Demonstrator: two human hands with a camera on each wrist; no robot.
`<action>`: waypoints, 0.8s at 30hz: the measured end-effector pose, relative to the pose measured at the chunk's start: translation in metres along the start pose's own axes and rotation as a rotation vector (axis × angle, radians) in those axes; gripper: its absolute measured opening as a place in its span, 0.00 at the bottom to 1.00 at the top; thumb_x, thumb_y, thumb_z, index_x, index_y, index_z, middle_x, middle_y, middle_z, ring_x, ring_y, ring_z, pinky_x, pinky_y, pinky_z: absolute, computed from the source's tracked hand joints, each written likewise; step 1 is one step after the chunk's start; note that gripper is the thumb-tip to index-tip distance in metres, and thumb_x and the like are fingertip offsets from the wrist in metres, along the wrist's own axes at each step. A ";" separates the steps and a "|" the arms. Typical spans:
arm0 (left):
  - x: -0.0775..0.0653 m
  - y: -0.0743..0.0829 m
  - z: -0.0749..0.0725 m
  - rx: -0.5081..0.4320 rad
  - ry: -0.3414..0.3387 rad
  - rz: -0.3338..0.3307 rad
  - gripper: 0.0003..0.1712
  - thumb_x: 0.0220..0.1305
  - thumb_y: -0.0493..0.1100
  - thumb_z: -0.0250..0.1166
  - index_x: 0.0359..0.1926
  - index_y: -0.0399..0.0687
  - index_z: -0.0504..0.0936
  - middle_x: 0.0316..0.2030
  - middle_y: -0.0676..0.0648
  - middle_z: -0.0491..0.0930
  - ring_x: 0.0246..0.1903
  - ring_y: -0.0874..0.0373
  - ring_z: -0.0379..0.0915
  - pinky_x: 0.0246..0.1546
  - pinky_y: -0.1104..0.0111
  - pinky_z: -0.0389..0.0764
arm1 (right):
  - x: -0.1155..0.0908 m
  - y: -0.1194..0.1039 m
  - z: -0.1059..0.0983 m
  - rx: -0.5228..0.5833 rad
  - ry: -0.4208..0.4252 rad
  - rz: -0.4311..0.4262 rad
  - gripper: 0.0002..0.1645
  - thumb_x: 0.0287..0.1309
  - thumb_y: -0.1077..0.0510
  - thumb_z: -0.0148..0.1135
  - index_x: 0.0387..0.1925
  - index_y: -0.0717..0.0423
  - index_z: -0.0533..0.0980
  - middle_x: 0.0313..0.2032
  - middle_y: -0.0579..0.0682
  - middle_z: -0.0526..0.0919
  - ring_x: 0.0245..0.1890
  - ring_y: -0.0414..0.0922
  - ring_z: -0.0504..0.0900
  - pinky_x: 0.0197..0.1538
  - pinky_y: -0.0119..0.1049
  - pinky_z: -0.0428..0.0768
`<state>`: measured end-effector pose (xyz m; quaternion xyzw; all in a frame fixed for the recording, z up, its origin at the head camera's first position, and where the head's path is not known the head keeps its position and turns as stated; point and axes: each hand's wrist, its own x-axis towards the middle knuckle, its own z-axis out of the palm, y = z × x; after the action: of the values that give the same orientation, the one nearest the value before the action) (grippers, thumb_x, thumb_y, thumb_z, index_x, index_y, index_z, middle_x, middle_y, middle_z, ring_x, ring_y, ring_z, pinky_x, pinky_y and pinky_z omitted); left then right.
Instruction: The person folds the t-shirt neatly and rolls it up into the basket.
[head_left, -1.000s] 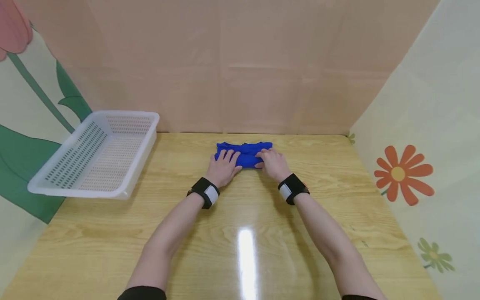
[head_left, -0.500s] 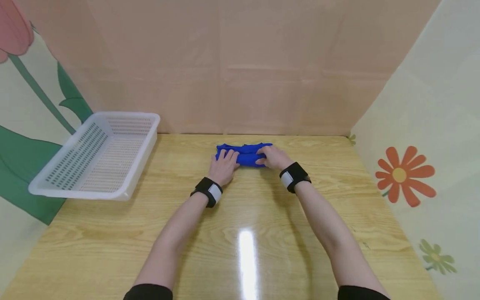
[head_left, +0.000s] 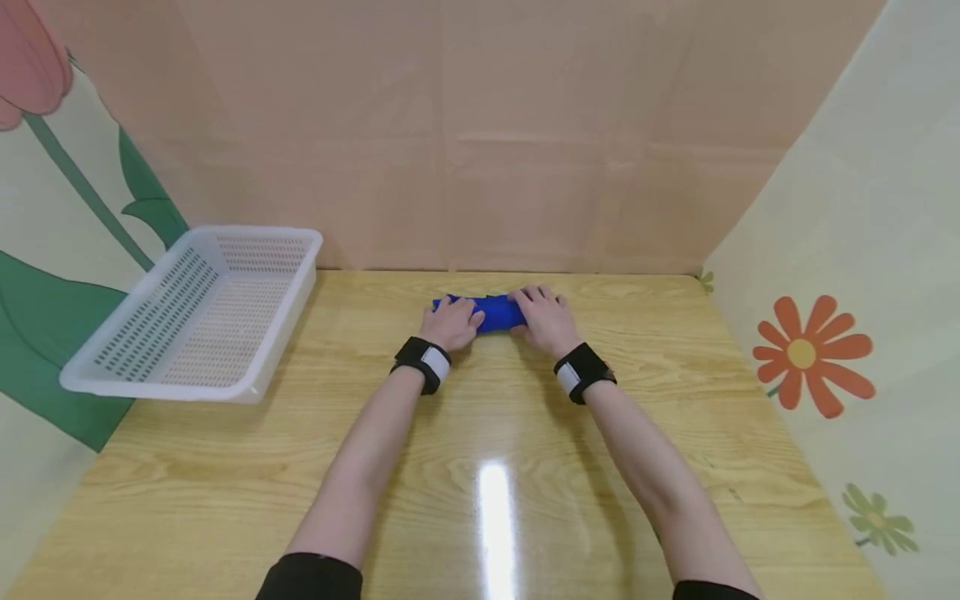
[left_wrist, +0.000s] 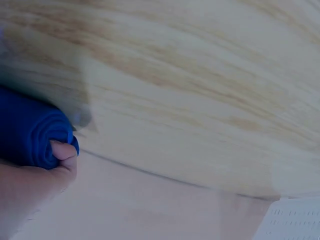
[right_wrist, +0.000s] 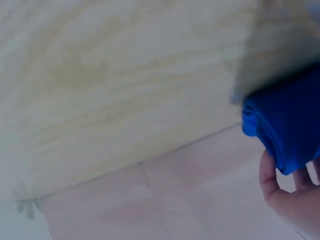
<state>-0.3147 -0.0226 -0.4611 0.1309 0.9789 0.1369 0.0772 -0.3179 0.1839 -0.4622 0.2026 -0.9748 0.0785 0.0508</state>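
A blue cloth (head_left: 498,314), rolled into a short thick bundle, lies on the table near its far edge. My left hand (head_left: 452,323) grips the roll's left end. In the left wrist view a finger curls against the spiral layers of the rolled cloth (left_wrist: 32,132). At the other end, my right hand (head_left: 547,321) holds the roll with its fingers bent over the top. The right wrist view has those fingers (right_wrist: 268,175) curled round the cloth (right_wrist: 287,120), whose folded layers show at the end. What kind of cloth item it is cannot be told.
A white perforated plastic basket (head_left: 258,392) stands at the table's left side. Behind the wooden table (head_left: 480,400) rises a pinkish-beige sheet (head_left: 480,167). Flower-patterned panels (head_left: 825,250) flank it, and a bright light reflection lies on the tabletop.
The cloth's loose far part has been rolled in, so the bundle is narrower and tighter. Both hands have shifted on it, the right hand from pinching the far edge to lying over the roll.
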 end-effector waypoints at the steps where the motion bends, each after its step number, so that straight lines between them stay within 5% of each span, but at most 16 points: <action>1: 0.001 0.001 0.000 -0.003 -0.002 -0.006 0.30 0.80 0.60 0.37 0.70 0.54 0.69 0.71 0.52 0.70 0.74 0.43 0.57 0.70 0.39 0.59 | 0.000 0.001 0.001 -0.003 0.015 -0.002 0.34 0.59 0.48 0.72 0.64 0.50 0.72 0.62 0.57 0.75 0.65 0.60 0.69 0.62 0.68 0.70; 9: 0.002 0.004 0.004 0.072 0.018 -0.027 0.37 0.79 0.65 0.29 0.69 0.54 0.73 0.67 0.50 0.76 0.68 0.46 0.68 0.63 0.43 0.70 | 0.003 0.004 0.002 0.012 -0.021 -0.017 0.24 0.66 0.48 0.65 0.60 0.52 0.78 0.60 0.55 0.81 0.61 0.60 0.75 0.59 0.67 0.74; 17: -0.015 -0.009 0.013 0.357 0.168 0.161 0.37 0.77 0.69 0.36 0.72 0.52 0.64 0.69 0.45 0.70 0.67 0.45 0.68 0.53 0.48 0.80 | 0.010 0.009 -0.004 0.114 -0.193 -0.047 0.24 0.71 0.51 0.58 0.63 0.58 0.76 0.65 0.61 0.77 0.66 0.62 0.72 0.68 0.66 0.67; 20: -0.020 -0.013 0.015 0.399 0.236 0.218 0.36 0.76 0.69 0.40 0.70 0.51 0.66 0.67 0.45 0.70 0.65 0.46 0.68 0.48 0.49 0.83 | 0.011 0.011 -0.007 0.164 -0.235 -0.060 0.25 0.72 0.53 0.56 0.64 0.62 0.74 0.64 0.64 0.76 0.65 0.64 0.72 0.68 0.63 0.67; 24: -0.020 -0.013 0.013 0.355 0.227 0.212 0.34 0.77 0.67 0.40 0.64 0.49 0.70 0.63 0.46 0.72 0.61 0.47 0.70 0.44 0.50 0.83 | 0.012 0.011 -0.008 0.209 -0.276 -0.067 0.27 0.74 0.53 0.52 0.65 0.67 0.72 0.64 0.68 0.74 0.65 0.66 0.71 0.70 0.61 0.67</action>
<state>-0.2961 -0.0372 -0.4753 0.2283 0.9708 -0.0163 -0.0725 -0.3323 0.1908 -0.4542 0.2479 -0.9518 0.1492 -0.1022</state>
